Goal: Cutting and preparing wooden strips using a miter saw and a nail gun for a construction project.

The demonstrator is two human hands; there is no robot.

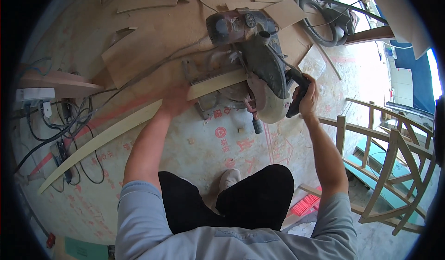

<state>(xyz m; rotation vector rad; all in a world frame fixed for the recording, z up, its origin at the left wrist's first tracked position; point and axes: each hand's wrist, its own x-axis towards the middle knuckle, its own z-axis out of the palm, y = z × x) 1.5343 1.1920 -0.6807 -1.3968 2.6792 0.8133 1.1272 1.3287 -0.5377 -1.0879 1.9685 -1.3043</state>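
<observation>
A miter saw [264, 60] with a dark, dusty body and a pale blade guard stands on the floor in front of me. My right hand [309, 97] is closed around its black handle [296, 93]. A long, pale wooden strip [111, 124] lies across the saw's base, one end under the saw head and the other reaching to the lower left. Over the strip, left of the blade guard, is my left hand [178, 100]. Motion blurs its fingers, so their grip is unclear. The blade itself is hidden by the guard.
A power strip [35, 94] with tangled black cables sits at the left. Thin board offcuts [134, 58] lie behind the saw. A vacuum cleaner [336, 21] with its hose stands at the far right. Nearer right are a curved wooden frame [394, 167] and a pink brush [306, 204].
</observation>
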